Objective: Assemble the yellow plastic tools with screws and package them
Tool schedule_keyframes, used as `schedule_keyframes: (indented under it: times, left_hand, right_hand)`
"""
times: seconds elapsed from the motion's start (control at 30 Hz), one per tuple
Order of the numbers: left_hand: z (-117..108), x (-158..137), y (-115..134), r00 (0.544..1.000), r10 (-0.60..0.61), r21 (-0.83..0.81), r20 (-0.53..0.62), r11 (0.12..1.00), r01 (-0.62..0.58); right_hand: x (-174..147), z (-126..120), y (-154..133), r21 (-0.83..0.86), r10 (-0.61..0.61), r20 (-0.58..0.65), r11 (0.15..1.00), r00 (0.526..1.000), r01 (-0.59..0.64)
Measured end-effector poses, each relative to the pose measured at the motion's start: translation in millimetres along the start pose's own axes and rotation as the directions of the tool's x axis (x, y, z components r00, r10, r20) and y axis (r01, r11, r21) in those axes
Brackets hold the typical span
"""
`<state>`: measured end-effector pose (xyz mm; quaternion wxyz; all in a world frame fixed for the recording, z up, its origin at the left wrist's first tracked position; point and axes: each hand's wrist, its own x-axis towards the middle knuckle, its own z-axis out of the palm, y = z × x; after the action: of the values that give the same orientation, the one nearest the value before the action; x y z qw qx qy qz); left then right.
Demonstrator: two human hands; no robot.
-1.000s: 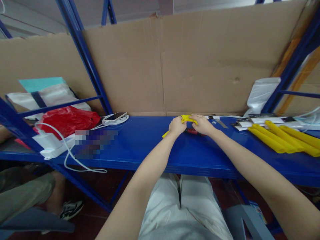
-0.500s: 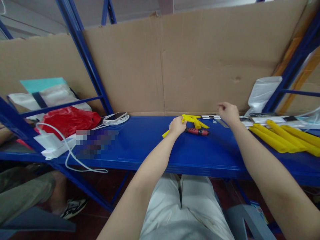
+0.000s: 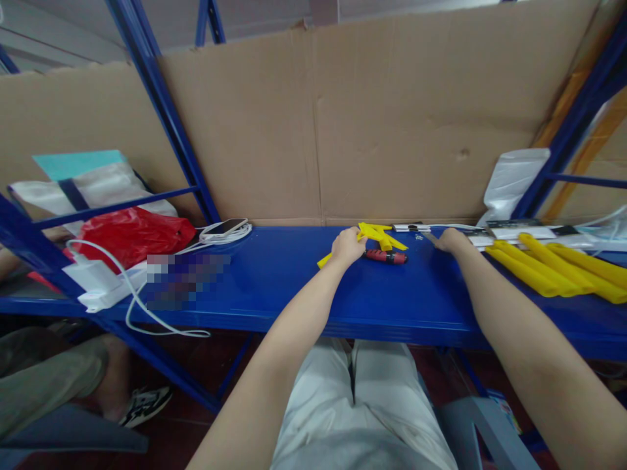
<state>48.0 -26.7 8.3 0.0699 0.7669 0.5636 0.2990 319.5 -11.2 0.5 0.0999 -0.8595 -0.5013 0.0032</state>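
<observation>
My left hand [image 3: 349,246] is closed around a yellow strip-like piece [image 3: 324,260], whose end sticks out to the lower left. Just past its fingers, more yellow pieces [image 3: 379,235] lie crossed, and the hand hides where they meet. Beside them rests a red-and-black tool handle [image 3: 388,256], its other end hidden behind my left hand. My right hand [image 3: 451,240] is down at the tabletop, fingers curled over a flat grey strip [image 3: 432,239]; its fingertips are mostly hidden. Small shiny bits [image 3: 419,237] lie left of that hand.
Several long yellow tubes [image 3: 548,267] lie at the right of the blue table [image 3: 294,287]. A phone [image 3: 225,228] sits on a coiled white cable at the left, near a power strip [image 3: 105,294] and red bag [image 3: 132,235]. Cardboard [image 3: 392,124] stands behind.
My right hand has come down from above the table onto the flat grey strip. My left hand stays in place on the yellow piece.
</observation>
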Motion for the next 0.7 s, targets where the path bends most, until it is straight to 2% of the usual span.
schedule_keyframes:
  times: [0.3, 0.57, 0.7]
  left_hand:
    - [-0.4, -1.4, 0.9, 1.0, 0.016, -0.001, -0.002, 1.0, -0.016]
    - [-0.9, -1.1, 1.8, 0.999, 0.022, 0.016, 0.024, 1.0, -0.022]
    - [-1.5, -1.9, 2.5, 1.0, 0.016, 0.023, 0.023, 1.0, -0.017]
  right_hand:
    - [-5.9, -3.6, 6.7, 0.043, 0.018, -0.031, 0.999, 0.999, -0.017]
    - [-12.7, -10.1, 1.8, 0.058, 0.072, 0.004, 0.996, 0.997, -0.072]
    - [-14.8, -11.9, -2.2, 0.046, 0.057, 0.012, 0.997, 0.998, -0.057]
